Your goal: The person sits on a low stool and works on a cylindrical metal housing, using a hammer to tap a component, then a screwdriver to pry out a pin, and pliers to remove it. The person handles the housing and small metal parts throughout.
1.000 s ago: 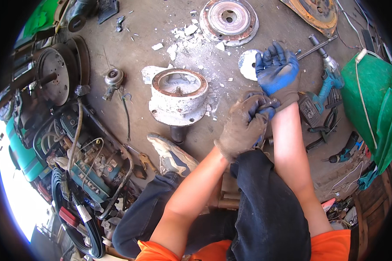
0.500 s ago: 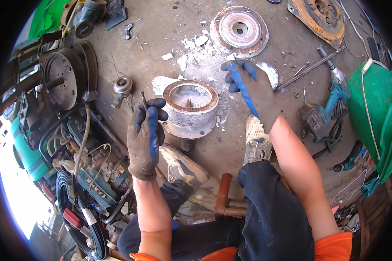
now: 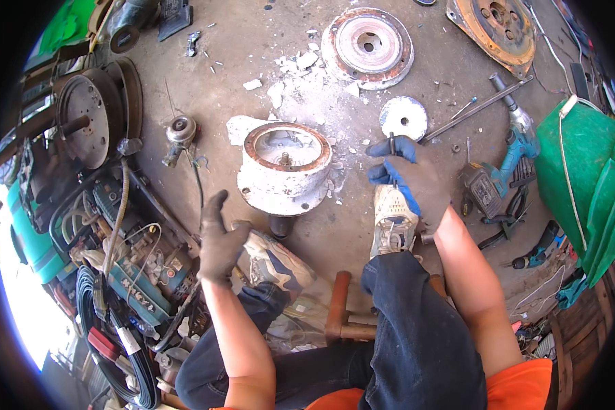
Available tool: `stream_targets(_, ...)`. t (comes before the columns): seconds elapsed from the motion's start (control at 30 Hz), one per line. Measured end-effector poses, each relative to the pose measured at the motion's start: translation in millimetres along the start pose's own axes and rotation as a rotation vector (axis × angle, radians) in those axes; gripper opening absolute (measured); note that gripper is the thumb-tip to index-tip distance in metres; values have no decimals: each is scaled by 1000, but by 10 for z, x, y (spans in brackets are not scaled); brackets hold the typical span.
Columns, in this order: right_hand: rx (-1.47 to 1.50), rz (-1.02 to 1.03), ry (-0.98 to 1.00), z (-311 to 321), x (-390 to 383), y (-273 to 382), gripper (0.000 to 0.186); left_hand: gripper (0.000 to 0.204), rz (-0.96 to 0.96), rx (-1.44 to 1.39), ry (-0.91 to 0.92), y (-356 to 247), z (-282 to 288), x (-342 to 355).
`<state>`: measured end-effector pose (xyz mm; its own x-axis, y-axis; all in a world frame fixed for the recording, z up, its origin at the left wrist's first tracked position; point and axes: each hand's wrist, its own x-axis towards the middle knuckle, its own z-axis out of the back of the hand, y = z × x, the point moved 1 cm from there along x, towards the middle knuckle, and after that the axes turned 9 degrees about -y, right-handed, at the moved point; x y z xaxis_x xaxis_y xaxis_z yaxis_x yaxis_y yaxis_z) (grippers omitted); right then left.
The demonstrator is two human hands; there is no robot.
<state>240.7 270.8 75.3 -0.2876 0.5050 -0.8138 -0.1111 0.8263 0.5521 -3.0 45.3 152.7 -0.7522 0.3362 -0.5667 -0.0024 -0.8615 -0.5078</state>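
Note:
My right hand point(image 3: 406, 174), in a brown and blue glove, grips a thin dark rod point(image 3: 392, 142) below a white disc point(image 3: 411, 116) with a central hole, which lies on the floor. My gloved left hand point(image 3: 219, 242) is open and empty, beside my left shoe. Between and beyond my hands stands a white, flaking cylindrical housing point(image 3: 280, 181) with a rusty rim, a stud inside and a dark shaft beneath. White flakes point(image 3: 306, 61) are scattered behind it.
A white flanged plate point(image 3: 342, 48) and rusty orange plate point(image 3: 492, 34) lie at the back. A blue power tool point(image 3: 509, 160), long bar and green sheet point(image 3: 577, 178) are at right. An engine point(image 3: 126, 253), wheel hub point(image 3: 89, 119) and hoses crowd the left.
My hands have parted from being together. The rod, in my left hand half a second ago, is now in my right. My left hand has opened and moved slightly down.

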Motion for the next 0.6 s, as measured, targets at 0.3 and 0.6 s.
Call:
stream_targets(0.3,-480,-444,328,-756,420,-202,64,66,-717,313,214,1118,-996,602)
stream_targets(0.6,-142,-16,358,-653,-340,354,70,65,-163,112,78,1337,-1250,103)
